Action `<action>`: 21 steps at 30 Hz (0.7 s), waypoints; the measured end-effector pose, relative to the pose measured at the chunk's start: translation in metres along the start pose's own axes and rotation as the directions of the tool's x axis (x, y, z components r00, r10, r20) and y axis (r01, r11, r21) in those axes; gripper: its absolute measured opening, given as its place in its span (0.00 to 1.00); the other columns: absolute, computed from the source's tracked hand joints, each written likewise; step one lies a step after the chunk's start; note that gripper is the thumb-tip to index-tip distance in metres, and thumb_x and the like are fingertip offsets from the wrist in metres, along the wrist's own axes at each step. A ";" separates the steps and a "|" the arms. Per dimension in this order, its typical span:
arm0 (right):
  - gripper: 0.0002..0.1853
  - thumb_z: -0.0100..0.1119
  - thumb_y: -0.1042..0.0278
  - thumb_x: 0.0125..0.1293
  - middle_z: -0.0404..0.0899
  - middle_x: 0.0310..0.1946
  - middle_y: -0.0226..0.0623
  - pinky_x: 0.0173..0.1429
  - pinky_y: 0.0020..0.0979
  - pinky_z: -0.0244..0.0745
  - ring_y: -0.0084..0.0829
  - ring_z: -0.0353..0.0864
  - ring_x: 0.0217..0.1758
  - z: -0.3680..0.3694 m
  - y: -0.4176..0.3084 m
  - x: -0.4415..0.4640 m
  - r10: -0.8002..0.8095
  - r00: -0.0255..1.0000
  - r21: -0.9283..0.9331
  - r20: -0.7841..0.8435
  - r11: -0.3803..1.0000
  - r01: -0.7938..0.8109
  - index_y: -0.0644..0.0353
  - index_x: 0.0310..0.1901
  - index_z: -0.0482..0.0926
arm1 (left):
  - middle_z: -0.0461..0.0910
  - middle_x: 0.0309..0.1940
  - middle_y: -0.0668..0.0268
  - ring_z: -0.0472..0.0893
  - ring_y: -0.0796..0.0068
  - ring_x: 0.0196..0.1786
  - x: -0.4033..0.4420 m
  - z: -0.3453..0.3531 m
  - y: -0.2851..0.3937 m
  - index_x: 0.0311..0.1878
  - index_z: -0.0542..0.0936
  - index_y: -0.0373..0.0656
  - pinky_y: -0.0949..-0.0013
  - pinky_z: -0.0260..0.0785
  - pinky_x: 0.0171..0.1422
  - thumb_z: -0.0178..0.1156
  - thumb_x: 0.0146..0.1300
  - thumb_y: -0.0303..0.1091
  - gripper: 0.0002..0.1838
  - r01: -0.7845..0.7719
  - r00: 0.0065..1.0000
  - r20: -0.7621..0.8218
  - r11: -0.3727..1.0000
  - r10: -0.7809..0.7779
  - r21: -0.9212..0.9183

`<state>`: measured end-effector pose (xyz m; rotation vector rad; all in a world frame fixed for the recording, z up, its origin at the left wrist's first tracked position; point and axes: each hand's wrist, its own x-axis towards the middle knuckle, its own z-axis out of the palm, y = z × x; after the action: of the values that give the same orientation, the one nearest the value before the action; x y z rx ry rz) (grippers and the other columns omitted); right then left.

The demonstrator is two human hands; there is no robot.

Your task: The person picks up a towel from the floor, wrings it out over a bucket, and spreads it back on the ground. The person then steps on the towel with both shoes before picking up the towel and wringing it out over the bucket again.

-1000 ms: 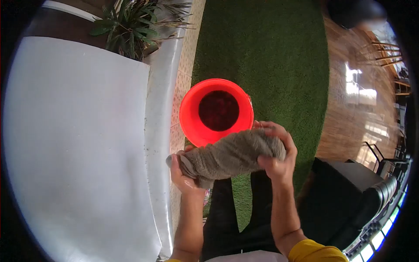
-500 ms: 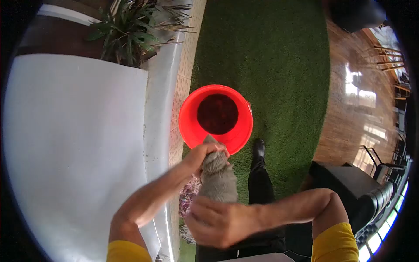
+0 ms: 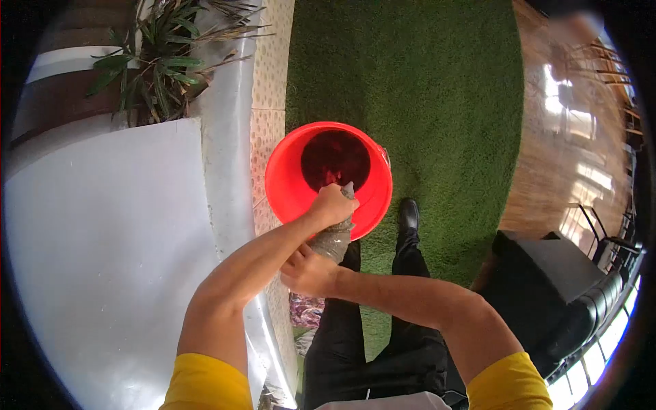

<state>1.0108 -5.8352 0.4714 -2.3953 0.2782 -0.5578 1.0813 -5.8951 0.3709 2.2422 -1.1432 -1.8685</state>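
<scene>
A grey-beige cloth is stretched and twisted between my two hands. My left hand is wrapped round its upper end, over the near side of the red bucket, with a short tip of cloth poking out past the fingers. Closer to my body, my right hand is closed round the lower end of the cloth. Dark liquid lies at the bottom of the bucket, with reddish reflections on it. The lower end of the cloth is partly hidden by my right hand.
A white ledge runs along the left, with a leafy plant behind. The bucket stands on green artificial turf beside a tiled strip. A patterned bundle lies near my legs. A black sofa sits right.
Both hands have moved up and forward, the left now over the bucket's opening. The cloth looks narrower and more tightly twisted, and the hands are closer together.
</scene>
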 end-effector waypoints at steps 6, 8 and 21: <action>0.13 0.52 0.66 0.54 0.79 0.44 0.44 0.59 0.44 0.69 0.44 0.77 0.51 0.076 0.023 -0.011 0.190 0.941 0.270 0.280 0.925 -0.266 0.58 0.40 0.80 | 0.81 0.37 0.41 0.81 0.44 0.44 0.024 0.012 0.001 0.37 0.82 0.32 0.51 0.74 0.51 0.60 0.49 0.42 0.20 0.055 0.997 -0.060 0.975 -0.043 0.214; 0.16 0.51 0.64 0.59 0.78 0.49 0.45 0.65 0.41 0.65 0.42 0.73 0.58 0.082 0.027 -0.015 0.265 0.910 0.307 0.320 0.879 -0.364 0.58 0.47 0.79 | 0.81 0.38 0.42 0.81 0.44 0.45 0.031 0.021 -0.002 0.37 0.82 0.33 0.50 0.74 0.51 0.59 0.50 0.42 0.20 0.084 0.995 -0.075 0.972 -0.069 0.218; 0.18 0.52 0.61 0.61 0.71 0.57 0.44 0.71 0.42 0.55 0.41 0.66 0.64 0.117 0.019 -0.040 0.297 0.784 0.312 0.546 0.796 -0.519 0.55 0.52 0.76 | 0.81 0.39 0.43 0.81 0.45 0.46 0.023 0.057 -0.011 0.39 0.82 0.35 0.50 0.73 0.53 0.55 0.58 0.44 0.20 0.098 0.984 -0.170 0.947 -0.047 0.305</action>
<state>1.0280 -5.7716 0.3645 -1.8468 0.4035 0.1744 1.0389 -5.8752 0.3298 2.5751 -1.4342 -1.5840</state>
